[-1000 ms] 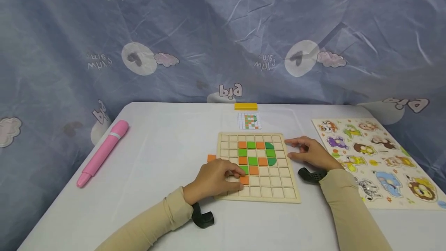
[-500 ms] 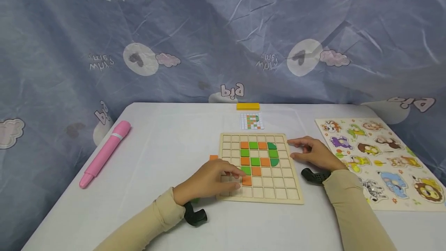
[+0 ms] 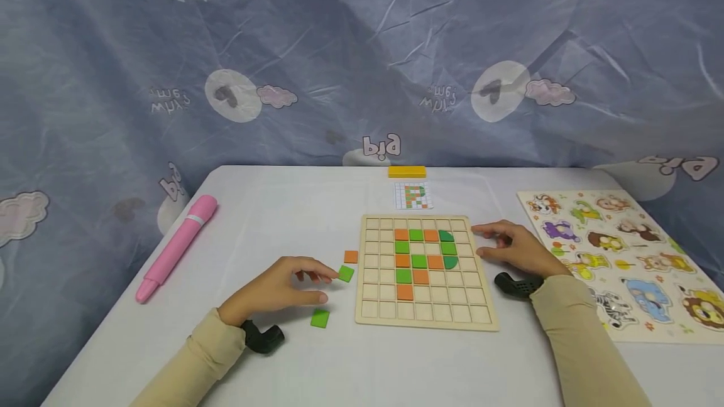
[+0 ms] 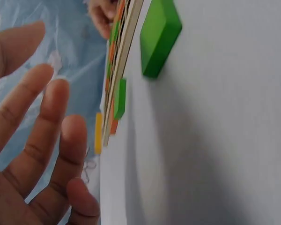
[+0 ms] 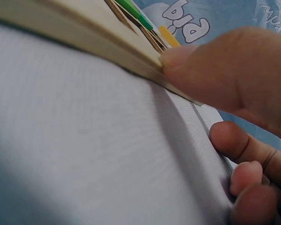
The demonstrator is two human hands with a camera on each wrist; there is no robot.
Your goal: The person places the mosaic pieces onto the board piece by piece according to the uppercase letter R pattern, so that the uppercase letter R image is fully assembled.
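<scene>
My left hand point(image 3: 277, 284) hovers over the table left of the wooden grid board point(image 3: 378, 313), fingers spread apart and holding nothing. Just beyond its fingertips lies a green square tile point(image 3: 346, 274), and a second green tile point(image 3: 319, 318) is below its thumb. An orange tile point(image 3: 351, 257) sits farther back beside the board. Orange, light green and rounded dark green tiles fill part of the grid, among them a lower orange tile point(image 3: 405, 292). At the board's right edge rests my right hand point(image 3: 517, 249); its thumb point(image 5: 196, 65) touches the rim in the right wrist view.
Behind the board lie a small pattern card point(image 3: 413, 196) and a yellow block point(image 3: 406, 172). An animal puzzle board point(image 3: 616, 262) covers the table's right side. On the left is a pink stick-shaped object point(image 3: 178, 247). A printed blue curtain point(image 3: 351, 68) hangs behind the table.
My left hand has drawn back leftward off the board, away from the lower orange tile, which stays in its grid cell. Both green tiles on the table are now uncovered. The right hand stays at the rim.
</scene>
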